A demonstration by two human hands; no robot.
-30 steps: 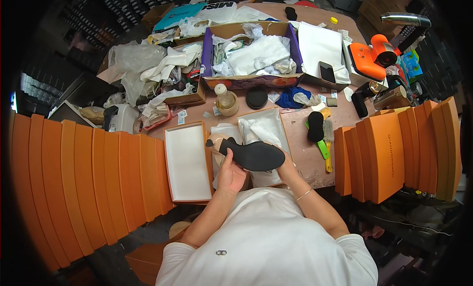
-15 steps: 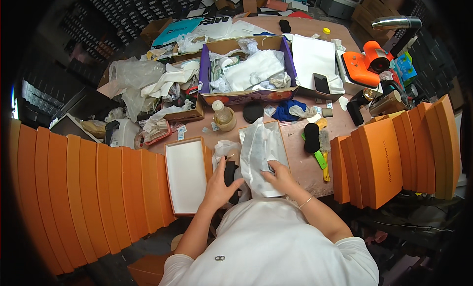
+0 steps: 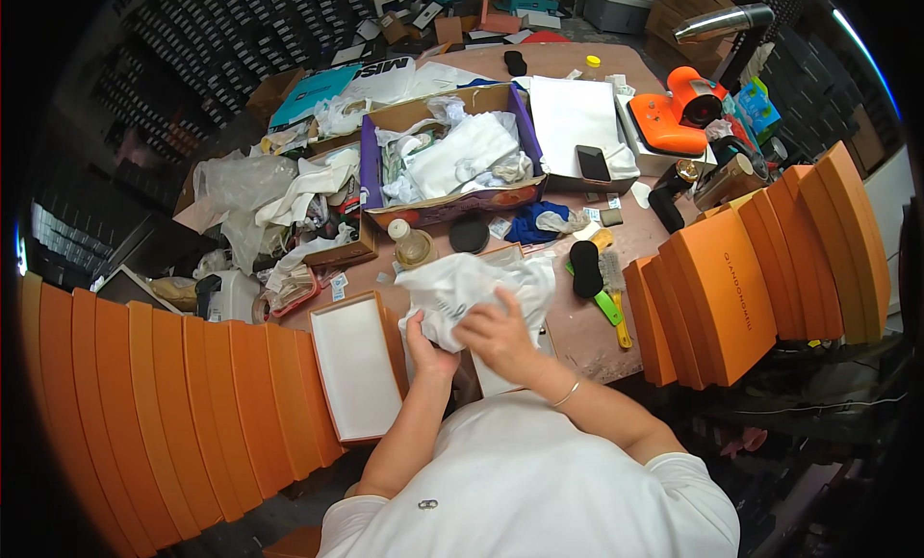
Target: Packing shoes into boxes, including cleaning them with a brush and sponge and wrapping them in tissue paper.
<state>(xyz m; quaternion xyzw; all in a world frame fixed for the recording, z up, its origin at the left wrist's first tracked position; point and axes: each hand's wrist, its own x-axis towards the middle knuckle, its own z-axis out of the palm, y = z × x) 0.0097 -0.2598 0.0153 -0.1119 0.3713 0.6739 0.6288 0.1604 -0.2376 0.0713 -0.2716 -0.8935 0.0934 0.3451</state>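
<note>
- White wrapping bag (image 3: 472,287), crumpled, with dark print, sits in my two hands above the worktable (image 3: 580,354); I can't tell what is inside it.
- My left hand (image 3: 430,352) is curled around the bag's near left edge, thumb up and fingers hidden behind it.
- My right hand (image 3: 500,342) lies over the bag with half-bent fingers; blur keeps me from telling whether it grips.
- Beneath the bag I see the near end of a shoebox (image 3: 493,377); the bag blocks most of my view of it.
- Just left of that lies a shallow white-lined orange box tray (image 3: 356,370).
- Orange shoebox rows, left (image 3: 168,414) and right (image 3: 727,298), wall in both sides.
- On my right lie a yellow-handled brush (image 3: 624,329), a green-handled tool (image 3: 609,310) and a black oval pad (image 3: 584,269).
- Just past the bag, a white-capped jar (image 3: 414,245) stands near a black round lid (image 3: 469,234).
- Farther out, a purple carton (image 3: 443,212) stuffed with white wrapping fills the middle, an orange machine (image 3: 664,123) to its right.
</note>
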